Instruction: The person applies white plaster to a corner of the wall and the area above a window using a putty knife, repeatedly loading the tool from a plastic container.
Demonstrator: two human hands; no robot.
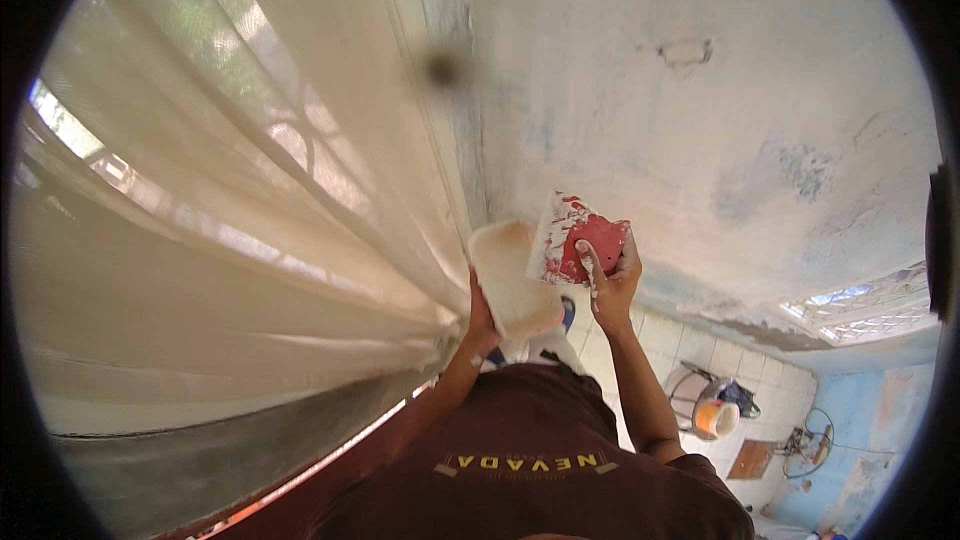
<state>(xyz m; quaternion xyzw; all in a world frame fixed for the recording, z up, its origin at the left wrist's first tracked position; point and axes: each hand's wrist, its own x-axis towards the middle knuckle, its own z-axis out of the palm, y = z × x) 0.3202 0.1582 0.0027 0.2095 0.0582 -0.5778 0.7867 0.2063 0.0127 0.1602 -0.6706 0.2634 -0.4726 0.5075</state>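
The right hand [613, 290] pinches a red scraper [600, 240], thumb laid flat on its upper face and the other fingers curled round its far edge and behind, where how tightly they press cannot be told. The scraper is a broad, flat piece flaring from the grip toward a wide edge on the left, that end smeared with thick white paste [551, 248] in ragged, wet-looking streaks; dabs of it stick to the thumb too. Just left of the grip, the left hand [482, 312] is closed on the near left side of a pale tray [515, 280], shallow and oblong with rounded corners and a creamy film inside; its fingers are mostly hidden. For good work here, I would keep the tray level and close under the scraper's wide edge so drips fall into it, clean the smeared face against the rim, and carry an even bead of paste with steady thumb pressure. Above and right of the grip spreads a plastered wall [620, 130], chalky and mottled, with a rough-edged scar [685, 52] and a bluish worn patch [805, 170]. Well left hangs a sheer, loosely folded curtain [250, 240]. Below and right, a pale bucket [716, 419] with an orange side stands over glossy square tiles [655, 335].
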